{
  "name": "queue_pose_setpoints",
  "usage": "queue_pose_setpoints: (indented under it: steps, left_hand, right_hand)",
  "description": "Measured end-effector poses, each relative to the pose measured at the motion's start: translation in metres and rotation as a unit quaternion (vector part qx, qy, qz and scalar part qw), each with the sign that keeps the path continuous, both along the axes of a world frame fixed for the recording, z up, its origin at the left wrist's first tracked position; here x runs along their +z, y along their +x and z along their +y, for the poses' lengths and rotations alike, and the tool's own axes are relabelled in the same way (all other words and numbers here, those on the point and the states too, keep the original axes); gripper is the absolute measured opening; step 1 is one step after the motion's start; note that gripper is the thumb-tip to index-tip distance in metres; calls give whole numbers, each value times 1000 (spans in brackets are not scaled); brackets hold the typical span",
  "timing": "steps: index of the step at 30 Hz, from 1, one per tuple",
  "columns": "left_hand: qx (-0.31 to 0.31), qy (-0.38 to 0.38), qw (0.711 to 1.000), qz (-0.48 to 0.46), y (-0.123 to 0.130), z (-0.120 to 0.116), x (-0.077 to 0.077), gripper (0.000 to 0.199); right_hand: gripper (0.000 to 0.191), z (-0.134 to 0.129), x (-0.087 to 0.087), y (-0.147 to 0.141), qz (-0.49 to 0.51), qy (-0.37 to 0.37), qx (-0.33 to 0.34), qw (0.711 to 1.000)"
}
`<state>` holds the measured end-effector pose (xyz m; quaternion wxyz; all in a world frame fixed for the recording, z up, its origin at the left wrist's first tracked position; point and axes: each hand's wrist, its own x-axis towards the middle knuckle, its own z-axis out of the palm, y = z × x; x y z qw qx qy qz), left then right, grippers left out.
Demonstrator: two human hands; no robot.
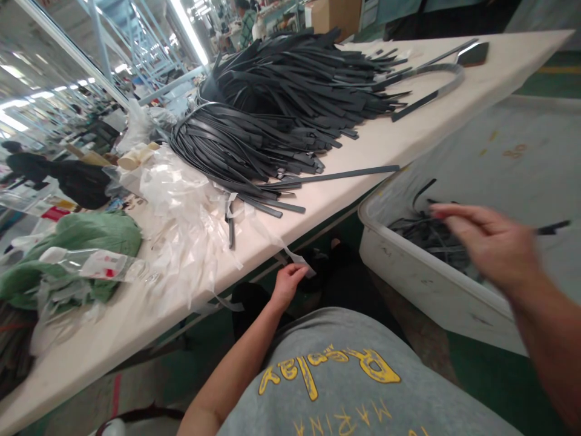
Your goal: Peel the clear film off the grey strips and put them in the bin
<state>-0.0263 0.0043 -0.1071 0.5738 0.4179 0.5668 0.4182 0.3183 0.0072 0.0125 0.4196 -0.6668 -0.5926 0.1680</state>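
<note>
Plastic strip (310, 269) pinched by left hand (289, 284), seemingly mid-handling, calls for steady hold; right hand (502, 248), over white bin (408, 278), grip unclear

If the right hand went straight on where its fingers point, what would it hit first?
Probably the white bin, on its side by the table; depth is unclear, so the right hand might clear the rim instead.

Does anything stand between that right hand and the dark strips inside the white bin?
Nothing visible does: the right hand is over the open white bin, with the dark strips beneath it. Blur hides whether they touch.
</note>
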Motion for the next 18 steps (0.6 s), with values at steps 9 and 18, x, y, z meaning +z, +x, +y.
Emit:
queue_pose_setpoints:
  steps: [9, 18]
  left_hand:
    - [-32, -19, 996, -78, -3, -50, 57, 27]
    - [-70, -69, 990, -101, -20, -55, 60, 35]
  right_hand:
    - [21, 7, -49, -199, 133, -148, 399, 895]
    - [11, 17, -20, -224, -4, -77, 460, 885]
